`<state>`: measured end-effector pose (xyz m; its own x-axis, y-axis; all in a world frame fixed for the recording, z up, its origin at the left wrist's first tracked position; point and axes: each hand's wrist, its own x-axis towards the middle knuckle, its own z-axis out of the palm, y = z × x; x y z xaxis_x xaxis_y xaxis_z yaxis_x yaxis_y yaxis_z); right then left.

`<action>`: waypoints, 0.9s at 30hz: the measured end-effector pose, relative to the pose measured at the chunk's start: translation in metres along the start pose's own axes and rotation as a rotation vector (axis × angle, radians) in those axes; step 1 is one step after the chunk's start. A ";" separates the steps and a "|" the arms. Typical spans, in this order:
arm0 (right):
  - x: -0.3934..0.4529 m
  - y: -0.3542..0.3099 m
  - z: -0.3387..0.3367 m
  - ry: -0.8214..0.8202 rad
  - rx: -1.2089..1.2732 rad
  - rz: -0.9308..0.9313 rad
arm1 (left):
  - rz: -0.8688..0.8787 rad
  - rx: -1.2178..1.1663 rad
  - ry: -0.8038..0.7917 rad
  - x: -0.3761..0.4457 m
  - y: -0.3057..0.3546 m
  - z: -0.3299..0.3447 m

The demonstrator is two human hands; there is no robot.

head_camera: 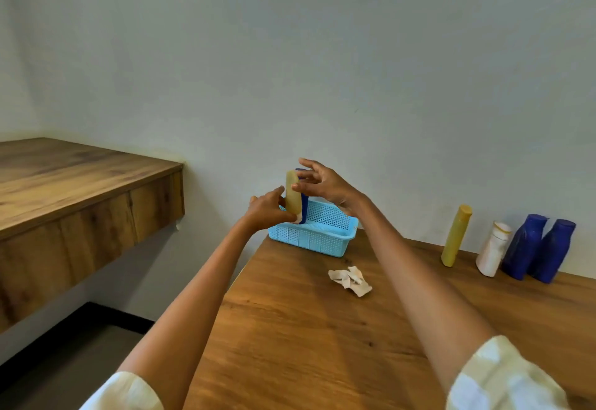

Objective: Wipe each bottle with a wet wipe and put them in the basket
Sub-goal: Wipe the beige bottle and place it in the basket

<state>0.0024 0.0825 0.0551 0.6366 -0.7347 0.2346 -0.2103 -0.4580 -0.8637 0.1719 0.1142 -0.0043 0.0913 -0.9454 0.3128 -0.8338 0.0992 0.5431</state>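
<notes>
A light blue perforated basket [317, 237] stands at the far left corner of the wooden table [306, 329]. My left hand [267, 211] grips the lower part of a yellow bottle [293, 195], held upright at the basket's left end. A dark blue bottle [303, 208] stands upright right behind the yellow one, in the basket. My right hand [322, 184] touches the tops of these two bottles with spread fingers. A crumpled white wet wipe [350, 280] lies on the table in front of the basket.
Along the wall at the right stand a tall yellow bottle [456, 235], a white bottle [493, 248] and two dark blue bottles [524, 245] [553, 250]. A second wooden counter [80, 184] sits to the left across a gap with floor below.
</notes>
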 end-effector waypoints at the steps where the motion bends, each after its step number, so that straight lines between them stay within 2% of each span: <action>1: 0.005 0.000 -0.001 -0.052 -0.001 0.006 | 0.026 -0.019 -0.046 0.001 0.001 -0.005; 4: 0.017 0.001 -0.005 -0.121 0.028 0.004 | 0.092 -0.125 -0.158 0.004 0.004 -0.016; 7: 0.024 0.003 -0.014 -0.078 0.075 -0.021 | 0.094 -0.161 -0.212 0.010 0.004 -0.024; 9: 0.025 0.007 -0.020 0.008 0.089 -0.036 | 0.058 -0.178 -0.192 0.016 0.002 -0.028; 11: 0.025 0.016 -0.024 0.145 0.038 -0.038 | 0.065 -0.210 -0.107 0.020 -0.002 -0.031; 13: 0.025 0.032 -0.024 0.269 -0.055 -0.013 | 0.122 -0.134 -0.035 0.026 -0.006 -0.031; 14: 0.026 0.041 -0.023 0.297 -0.082 0.006 | 0.145 -0.042 -0.047 0.032 -0.009 -0.031; 18: 0.026 0.072 -0.013 0.256 -0.110 0.085 | 0.099 0.291 -0.263 0.051 -0.010 -0.030; 22: 0.027 0.087 -0.012 0.201 -0.097 0.123 | 0.020 0.200 -0.433 0.061 -0.012 -0.027; 27: 0.029 0.096 -0.014 0.086 -0.096 0.161 | 0.029 0.104 -0.420 0.062 -0.020 -0.013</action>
<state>-0.0100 0.0104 -0.0150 0.5242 -0.8404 0.1378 -0.3770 -0.3740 -0.8474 0.2017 0.0575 0.0148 -0.1444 -0.9891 -0.0288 -0.8850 0.1161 0.4509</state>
